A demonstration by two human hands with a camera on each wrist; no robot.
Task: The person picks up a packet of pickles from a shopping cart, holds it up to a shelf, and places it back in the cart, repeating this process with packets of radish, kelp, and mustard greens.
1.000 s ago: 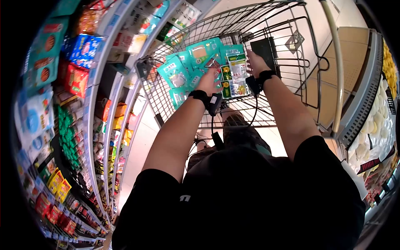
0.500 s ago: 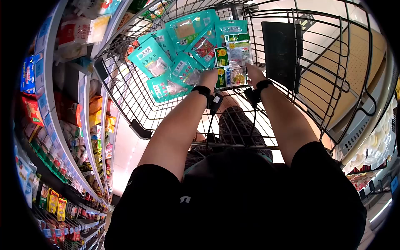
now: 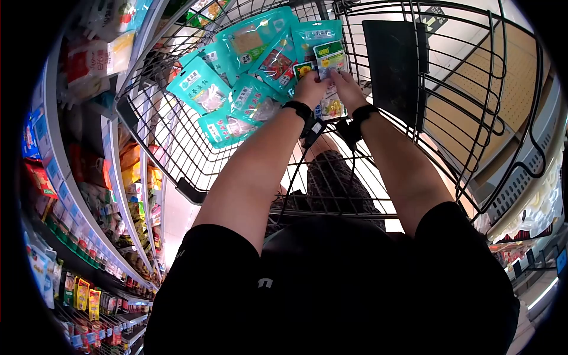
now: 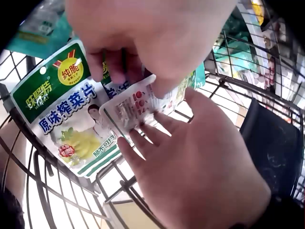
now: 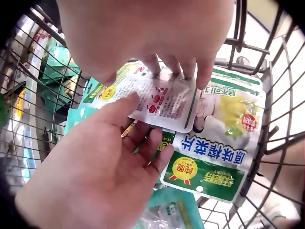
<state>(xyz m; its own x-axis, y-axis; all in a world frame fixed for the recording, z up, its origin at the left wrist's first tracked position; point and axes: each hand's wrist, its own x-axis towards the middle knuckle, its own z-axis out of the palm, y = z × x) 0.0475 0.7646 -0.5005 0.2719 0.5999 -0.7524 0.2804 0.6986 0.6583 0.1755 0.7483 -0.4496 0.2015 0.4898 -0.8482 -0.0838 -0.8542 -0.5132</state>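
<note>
In the head view, the left hand [image 3: 312, 89] and right hand [image 3: 349, 92] meet over small packets inside a wire cart. The left hand [image 5: 102, 157] has its thumb on a white packet [image 5: 164, 102] with red print, fingers curled beneath its edge. Fingers of the right hand [image 5: 152, 36] bend over the same packet's other side; in the left wrist view, the right hand [image 4: 200, 157] has fingertips along its edge and its thumb on top. Beside and partly under it lies a green-and-white pouch [image 4: 71, 112]. Part of the packet is hidden by the hands.
Several teal pouches [image 3: 204, 89] lie in the cart, left of and beyond the hands. A black panel [image 3: 393, 71] stands on the cart's right side. Stocked shelves [image 3: 77, 195] run along the left. The cart's wire wall [image 3: 148, 142] curves around the goods.
Both hands have moved inward and forward from the packets' sides, and now meet on the white packet. The cart's contents have shifted slightly left and up in the view.
</note>
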